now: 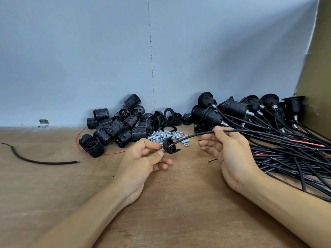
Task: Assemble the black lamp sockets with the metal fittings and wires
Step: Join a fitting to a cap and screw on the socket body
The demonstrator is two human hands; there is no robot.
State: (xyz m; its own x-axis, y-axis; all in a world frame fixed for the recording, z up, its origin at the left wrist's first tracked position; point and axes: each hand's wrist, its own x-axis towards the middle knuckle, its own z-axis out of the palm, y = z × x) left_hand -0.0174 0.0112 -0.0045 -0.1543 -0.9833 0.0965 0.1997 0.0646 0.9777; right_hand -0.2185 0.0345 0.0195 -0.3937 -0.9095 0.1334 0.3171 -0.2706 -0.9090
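My left hand pinches a black socket cap with a metal fitting at its back, held just above the table. A black wire runs from my right hand, which grips it between thumb and fingers, to the cap; its stripped red and black tip sits at the cap's opening. A heap of loose threaded black socket bodies lies behind my left hand. Metal threaded fittings and nuts are scattered just beyond the cap. Black rings and caps lie behind those.
Several assembled sockets with wires are piled at the back right, their black cables spreading across the wooden table. A loose black wire piece and a thin red wire lie at the left. A grey wall stands behind; cardboard rises at the right.
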